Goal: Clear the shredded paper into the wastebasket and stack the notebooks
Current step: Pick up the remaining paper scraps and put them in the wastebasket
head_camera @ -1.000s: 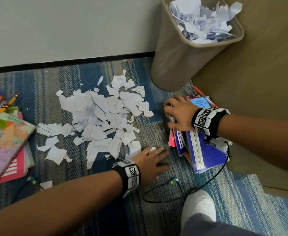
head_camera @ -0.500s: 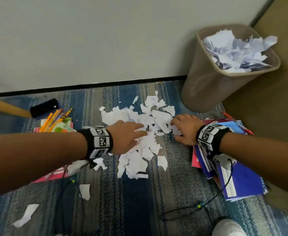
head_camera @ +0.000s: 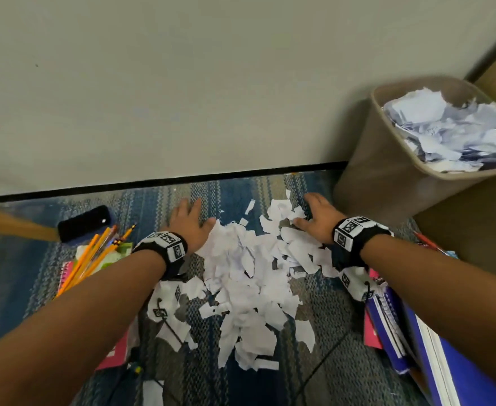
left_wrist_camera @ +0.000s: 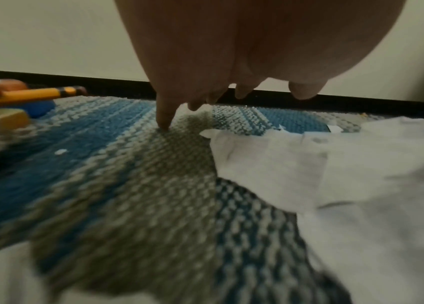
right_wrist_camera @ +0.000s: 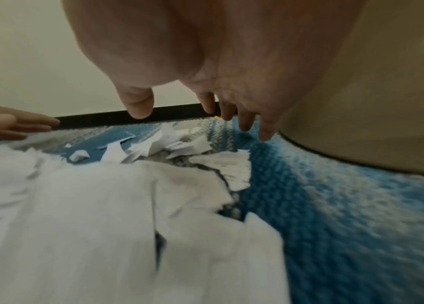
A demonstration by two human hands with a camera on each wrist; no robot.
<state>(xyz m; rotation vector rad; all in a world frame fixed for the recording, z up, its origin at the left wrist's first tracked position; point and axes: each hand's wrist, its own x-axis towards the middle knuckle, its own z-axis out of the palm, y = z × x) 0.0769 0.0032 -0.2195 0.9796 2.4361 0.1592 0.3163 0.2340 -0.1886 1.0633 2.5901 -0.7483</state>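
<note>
- A second ago the torn white paper scraps (head_camera: 241, 285) lay spread wide on the striped blue and grey carpet (head_camera: 21, 276); now they sit in a tighter heap between the two arms; that looks like raking them together for a scoop.
- The left hand (head_camera: 189, 223) was low by the heap's near edge and the right hand (head_camera: 317, 219) was on the notebooks; now both have reached to the far side of the heap, near the black strip under the wall (head_camera: 164, 181).
- The left hand lies flat with its fingers straight and spread; in the left wrist view one fingertip (left_wrist_camera: 164, 123) touches the carpet; it holds nothing.
- The right hand is spread too, with fingers pointing down at the carpet beside the scraps; it holds nothing.
- The tan plastic wastebasket (head_camera: 387, 171) stands just right of the right hand, already piled with paper.
- The blue and pink notebooks (head_camera: 434, 356) lie loose by the right arm; more pink ones (head_camera: 115, 351) lie under the left arm, with yellow pencils (head_camera: 94, 256) on top; no stack yet.
</note>
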